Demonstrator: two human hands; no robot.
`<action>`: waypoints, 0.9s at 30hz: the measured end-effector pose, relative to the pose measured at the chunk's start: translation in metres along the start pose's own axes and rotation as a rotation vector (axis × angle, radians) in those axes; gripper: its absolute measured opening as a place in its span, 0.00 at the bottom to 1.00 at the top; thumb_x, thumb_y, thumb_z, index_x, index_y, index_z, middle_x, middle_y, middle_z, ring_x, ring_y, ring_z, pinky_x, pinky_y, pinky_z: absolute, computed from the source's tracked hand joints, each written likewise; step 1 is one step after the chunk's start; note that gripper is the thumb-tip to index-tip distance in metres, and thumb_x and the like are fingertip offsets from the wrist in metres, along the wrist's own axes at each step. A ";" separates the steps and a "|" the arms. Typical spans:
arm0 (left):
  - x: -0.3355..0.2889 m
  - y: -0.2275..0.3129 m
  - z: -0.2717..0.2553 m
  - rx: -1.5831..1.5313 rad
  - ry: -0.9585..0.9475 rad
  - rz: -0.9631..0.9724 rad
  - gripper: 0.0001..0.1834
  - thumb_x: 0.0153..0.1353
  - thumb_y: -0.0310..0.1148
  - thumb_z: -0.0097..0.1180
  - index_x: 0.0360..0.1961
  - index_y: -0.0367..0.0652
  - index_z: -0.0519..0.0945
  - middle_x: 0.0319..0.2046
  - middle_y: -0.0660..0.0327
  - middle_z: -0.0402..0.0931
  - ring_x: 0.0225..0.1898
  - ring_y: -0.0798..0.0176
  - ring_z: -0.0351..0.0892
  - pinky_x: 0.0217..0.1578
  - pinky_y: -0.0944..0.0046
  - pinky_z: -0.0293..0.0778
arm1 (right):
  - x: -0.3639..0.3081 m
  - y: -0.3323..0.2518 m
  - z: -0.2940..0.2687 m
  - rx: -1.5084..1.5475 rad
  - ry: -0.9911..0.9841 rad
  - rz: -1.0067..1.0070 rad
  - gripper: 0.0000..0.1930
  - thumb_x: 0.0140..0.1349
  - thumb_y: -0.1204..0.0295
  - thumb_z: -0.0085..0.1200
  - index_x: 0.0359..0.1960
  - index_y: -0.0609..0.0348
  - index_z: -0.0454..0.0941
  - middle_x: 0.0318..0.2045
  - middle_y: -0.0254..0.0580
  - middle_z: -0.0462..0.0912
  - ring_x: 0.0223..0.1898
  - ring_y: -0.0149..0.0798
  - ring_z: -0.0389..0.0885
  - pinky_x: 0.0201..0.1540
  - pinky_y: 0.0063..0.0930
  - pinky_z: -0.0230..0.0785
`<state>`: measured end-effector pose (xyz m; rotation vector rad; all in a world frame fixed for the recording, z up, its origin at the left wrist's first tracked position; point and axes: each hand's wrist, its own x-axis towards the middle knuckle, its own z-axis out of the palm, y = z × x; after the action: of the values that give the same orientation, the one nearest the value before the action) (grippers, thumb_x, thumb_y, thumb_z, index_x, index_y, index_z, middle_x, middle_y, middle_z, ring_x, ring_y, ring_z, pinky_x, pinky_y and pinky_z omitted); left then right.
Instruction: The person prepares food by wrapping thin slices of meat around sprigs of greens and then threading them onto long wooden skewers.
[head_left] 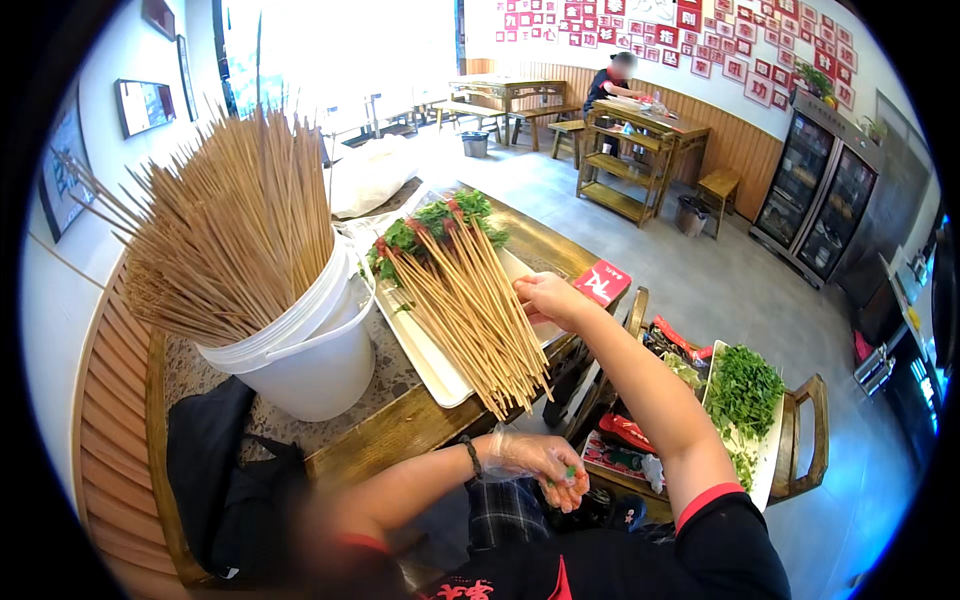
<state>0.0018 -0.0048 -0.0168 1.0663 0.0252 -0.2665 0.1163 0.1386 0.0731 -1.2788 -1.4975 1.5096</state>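
Many wooden skewers lie side by side on a white tray, their far ends threaded with green leaves and bits of red. My right hand reaches over the tray's right edge, its fingers closed at the rightmost skewer. Nearer my body, above my lap, my left hand wears a clear plastic glove. Its fingers are curled round something small, with green and red showing; what it is I cannot make out.
A white bucket packed with bare skewers stands left of the tray. A red box sits at the table's right corner. To my right, a chair carries a tray of chopped greens. Farther off, another person works at a table.
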 end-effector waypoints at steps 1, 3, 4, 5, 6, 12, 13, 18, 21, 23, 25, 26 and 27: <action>0.001 -0.002 -0.002 0.022 0.010 -0.001 0.16 0.56 0.29 0.50 0.44 0.30 0.69 0.41 0.49 0.73 0.42 0.57 0.76 0.41 0.65 0.73 | -0.003 -0.002 0.002 -0.006 -0.019 -0.015 0.14 0.60 0.67 0.43 0.43 0.63 0.72 0.33 0.41 0.78 0.31 0.33 0.79 0.34 0.28 0.73; 0.001 -0.003 -0.003 0.031 0.022 -0.008 0.16 0.56 0.28 0.50 0.44 0.29 0.69 0.41 0.49 0.73 0.42 0.58 0.76 0.41 0.66 0.73 | -0.010 -0.005 0.006 -0.018 -0.060 -0.045 0.13 0.59 0.68 0.45 0.42 0.63 0.73 0.31 0.39 0.79 0.30 0.32 0.79 0.33 0.25 0.73; 0.000 0.001 0.001 0.022 0.021 -0.013 0.16 0.56 0.28 0.49 0.43 0.29 0.69 0.41 0.49 0.73 0.42 0.58 0.76 0.41 0.66 0.73 | -0.009 -0.007 0.006 -0.061 -0.046 -0.040 0.13 0.58 0.70 0.46 0.42 0.62 0.75 0.30 0.37 0.79 0.28 0.31 0.79 0.32 0.24 0.73; -0.001 0.004 0.003 0.012 0.021 -0.018 0.15 0.56 0.28 0.49 0.43 0.29 0.69 0.41 0.48 0.73 0.42 0.58 0.76 0.42 0.66 0.73 | -0.009 -0.006 0.004 -0.058 -0.049 -0.039 0.13 0.58 0.70 0.46 0.41 0.62 0.75 0.30 0.37 0.79 0.28 0.31 0.79 0.32 0.24 0.73; -0.001 0.005 0.004 0.004 0.023 -0.024 0.15 0.56 0.28 0.49 0.43 0.29 0.69 0.41 0.48 0.73 0.42 0.58 0.76 0.42 0.66 0.73 | -0.009 -0.005 0.003 -0.055 -0.053 -0.038 0.12 0.58 0.70 0.46 0.41 0.62 0.76 0.30 0.37 0.79 0.28 0.31 0.79 0.32 0.24 0.73; 0.000 0.004 0.004 -0.016 0.011 -0.020 0.16 0.56 0.28 0.49 0.44 0.29 0.69 0.41 0.48 0.74 0.42 0.57 0.77 0.41 0.65 0.74 | 0.002 0.001 -0.004 -0.224 0.021 -0.196 0.13 0.58 0.67 0.46 0.38 0.63 0.76 0.26 0.39 0.80 0.23 0.29 0.77 0.28 0.22 0.72; -0.002 0.003 0.004 -0.024 0.004 -0.005 0.16 0.56 0.28 0.49 0.44 0.29 0.69 0.41 0.49 0.74 0.42 0.57 0.77 0.41 0.65 0.74 | 0.002 -0.001 -0.002 -0.191 0.026 -0.174 0.13 0.58 0.67 0.45 0.37 0.64 0.76 0.26 0.39 0.79 0.22 0.29 0.77 0.28 0.22 0.72; -0.001 0.003 0.004 -0.002 0.014 -0.008 0.16 0.58 0.31 0.49 0.44 0.30 0.69 0.41 0.50 0.74 0.42 0.57 0.77 0.41 0.65 0.74 | 0.000 -0.003 0.002 -0.165 0.043 -0.134 0.13 0.59 0.67 0.44 0.31 0.65 0.76 0.23 0.39 0.78 0.21 0.29 0.76 0.25 0.21 0.70; 0.001 0.001 0.003 -0.013 0.010 -0.009 0.17 0.58 0.32 0.50 0.44 0.30 0.69 0.41 0.50 0.74 0.42 0.57 0.77 0.40 0.65 0.74 | 0.002 0.000 0.000 -0.158 0.125 -0.211 0.14 0.59 0.65 0.44 0.30 0.65 0.76 0.23 0.39 0.78 0.21 0.29 0.76 0.25 0.21 0.70; 0.000 0.003 0.003 -0.006 0.005 -0.002 0.18 0.57 0.33 0.52 0.45 0.30 0.69 0.41 0.50 0.74 0.42 0.57 0.77 0.40 0.65 0.74 | -0.006 -0.012 0.004 -0.072 0.219 -0.219 0.14 0.59 0.66 0.44 0.28 0.65 0.76 0.22 0.39 0.78 0.21 0.28 0.76 0.24 0.21 0.69; -0.002 0.000 0.001 -0.016 -0.005 0.030 0.19 0.57 0.34 0.52 0.45 0.31 0.69 0.41 0.50 0.74 0.42 0.58 0.77 0.40 0.65 0.74 | -0.002 -0.020 0.003 -0.170 0.220 -0.222 0.16 0.59 0.61 0.47 0.30 0.64 0.76 0.24 0.38 0.78 0.23 0.27 0.77 0.25 0.22 0.70; -0.003 0.002 0.003 -0.015 0.009 0.013 0.19 0.57 0.34 0.52 0.45 0.30 0.69 0.41 0.50 0.74 0.42 0.58 0.77 0.40 0.65 0.74 | -0.002 -0.026 0.006 -0.276 0.230 -0.243 0.16 0.57 0.60 0.48 0.29 0.63 0.77 0.22 0.40 0.78 0.22 0.28 0.77 0.26 0.24 0.70; -0.002 0.002 0.002 -0.010 0.002 0.005 0.19 0.57 0.34 0.52 0.45 0.30 0.69 0.41 0.50 0.74 0.42 0.58 0.77 0.40 0.65 0.74 | -0.003 -0.032 0.009 -0.382 0.239 -0.264 0.18 0.55 0.58 0.50 0.27 0.63 0.77 0.19 0.41 0.78 0.22 0.29 0.78 0.26 0.25 0.70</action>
<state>0.0004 -0.0051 -0.0139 1.0569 0.0255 -0.2605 0.1031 0.1376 0.1032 -1.3529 -1.7644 0.8967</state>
